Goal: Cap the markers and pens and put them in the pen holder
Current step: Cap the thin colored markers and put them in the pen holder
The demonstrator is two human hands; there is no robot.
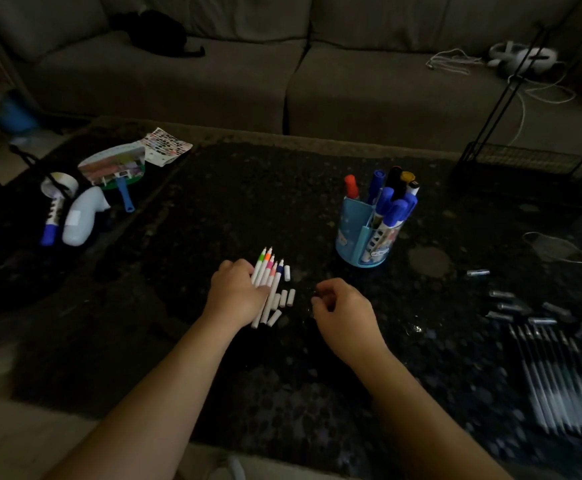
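Several uncapped white pens (268,271) with coloured tips lie side by side on the dark table (213,209). My left hand (235,292) rests on their lower halves, fingers curled over them. Several white caps (284,296) lie loose just right of the pens. My right hand (343,311) hovers to the right of the caps with fingers loosely curled, holding nothing that shows. The blue pen holder (364,237) stands further back right, with several capped markers (391,199) inside.
Thin dark pens (556,379) and several grey caps (524,310) lie at the right edge. A tape roll (59,187), a white bottle (81,216), a hand fan (116,168) sit back left. A black wire rack (521,168) stands back right, a sofa (282,71) behind.
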